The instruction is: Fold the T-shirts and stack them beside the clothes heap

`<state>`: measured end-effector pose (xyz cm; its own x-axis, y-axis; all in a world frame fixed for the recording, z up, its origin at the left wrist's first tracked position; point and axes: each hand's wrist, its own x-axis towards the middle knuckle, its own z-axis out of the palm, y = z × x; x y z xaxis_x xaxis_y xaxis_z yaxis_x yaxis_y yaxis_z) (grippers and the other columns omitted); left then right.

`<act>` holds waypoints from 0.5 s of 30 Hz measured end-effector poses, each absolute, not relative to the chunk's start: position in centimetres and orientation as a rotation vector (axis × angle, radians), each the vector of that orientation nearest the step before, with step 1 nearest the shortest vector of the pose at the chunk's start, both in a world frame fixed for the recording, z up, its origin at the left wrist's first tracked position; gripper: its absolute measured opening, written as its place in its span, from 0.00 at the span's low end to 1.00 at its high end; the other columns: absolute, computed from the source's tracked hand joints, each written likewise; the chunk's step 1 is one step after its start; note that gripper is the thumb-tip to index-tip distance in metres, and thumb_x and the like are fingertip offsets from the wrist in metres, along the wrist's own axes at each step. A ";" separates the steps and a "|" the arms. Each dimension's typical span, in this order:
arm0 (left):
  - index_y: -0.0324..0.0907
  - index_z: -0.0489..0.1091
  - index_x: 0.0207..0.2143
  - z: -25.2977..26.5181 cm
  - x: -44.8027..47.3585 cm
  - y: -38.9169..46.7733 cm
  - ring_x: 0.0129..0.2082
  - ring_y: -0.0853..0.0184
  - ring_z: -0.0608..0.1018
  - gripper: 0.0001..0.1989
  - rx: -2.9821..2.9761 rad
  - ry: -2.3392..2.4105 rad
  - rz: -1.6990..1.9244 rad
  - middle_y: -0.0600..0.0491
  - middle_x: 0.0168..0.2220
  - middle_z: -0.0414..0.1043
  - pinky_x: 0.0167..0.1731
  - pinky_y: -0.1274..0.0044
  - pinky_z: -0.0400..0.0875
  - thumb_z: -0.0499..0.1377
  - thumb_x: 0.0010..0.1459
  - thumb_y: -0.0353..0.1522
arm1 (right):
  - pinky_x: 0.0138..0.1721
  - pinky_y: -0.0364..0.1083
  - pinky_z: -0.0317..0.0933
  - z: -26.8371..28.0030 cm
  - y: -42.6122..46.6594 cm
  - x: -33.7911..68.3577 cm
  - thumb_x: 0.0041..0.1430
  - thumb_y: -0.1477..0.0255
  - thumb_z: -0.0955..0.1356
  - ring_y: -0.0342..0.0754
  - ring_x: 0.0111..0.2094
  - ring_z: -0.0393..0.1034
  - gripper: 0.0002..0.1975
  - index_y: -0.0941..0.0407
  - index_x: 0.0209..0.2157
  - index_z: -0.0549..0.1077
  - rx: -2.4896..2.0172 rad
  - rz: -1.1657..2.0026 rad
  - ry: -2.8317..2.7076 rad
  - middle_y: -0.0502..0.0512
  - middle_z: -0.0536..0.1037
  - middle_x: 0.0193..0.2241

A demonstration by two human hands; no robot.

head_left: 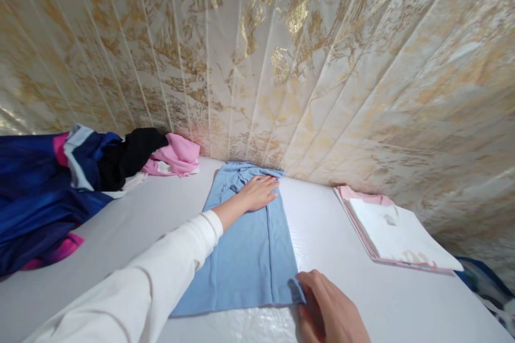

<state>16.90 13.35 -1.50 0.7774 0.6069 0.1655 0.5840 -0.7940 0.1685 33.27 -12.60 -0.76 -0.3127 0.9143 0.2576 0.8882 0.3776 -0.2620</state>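
Lengthwise, a blue garment (241,268) lay on the white desk (317,225), its far end bunched and partly hidden beneath the left hand (259,193), which rested flat with fingers extended and palm out of sight, while a white sleeve (156,278) covered some of the fabric's left edge. Lower down, the right hand (332,305), cut off at the wrist by the bottom edge, pinched the garment's near right corner, the exact contact hard to make out. Leftward, a heap of clothes (40,187) ran out of view, and on the right a folded stack (402,236) bore a mark too small to read
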 end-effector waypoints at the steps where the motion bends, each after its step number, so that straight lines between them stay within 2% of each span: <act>1: 0.38 0.53 0.64 -1.5 16.9 13.3 0.65 0.61 0.54 0.25 2.860 0.963 0.325 0.45 0.66 0.51 0.60 0.69 0.45 0.42 0.69 0.39 | 0.29 0.46 0.67 -0.8 -12.6 33.3 0.51 0.78 0.64 0.51 0.31 0.73 0.20 0.51 0.46 0.61 -1.562 0.086 -2.294 0.55 0.75 0.33; 9: 0.38 0.54 0.64 -1.5 16.9 13.1 0.65 0.62 0.55 0.25 2.880 0.980 0.352 0.45 0.66 0.52 0.59 0.69 0.47 0.43 0.68 0.38 | 0.27 0.41 0.63 -0.5 -12.3 33.1 0.62 0.80 0.57 0.44 0.25 0.70 0.11 0.54 0.43 0.63 -1.411 -0.148 -2.320 0.50 0.73 0.27; 12: 0.39 0.54 0.64 -1.5 16.9 13.0 0.65 0.62 0.55 0.24 2.891 0.982 0.356 0.45 0.65 0.53 0.59 0.69 0.47 0.43 0.69 0.38 | 0.27 0.40 0.63 -0.2 -12.2 33.1 0.62 0.81 0.56 0.43 0.25 0.70 0.11 0.54 0.40 0.64 -1.368 -0.157 -2.342 0.50 0.73 0.26; 15: 0.39 0.54 0.64 -1.5 16.9 13.1 0.65 0.62 0.55 0.25 2.898 0.986 0.353 0.45 0.65 0.52 0.59 0.68 0.48 0.43 0.69 0.38 | 0.25 0.39 0.60 -0.1 -12.5 33.1 0.57 0.84 0.56 0.42 0.24 0.68 0.12 0.53 0.35 0.63 -1.383 -0.147 -2.357 0.48 0.70 0.24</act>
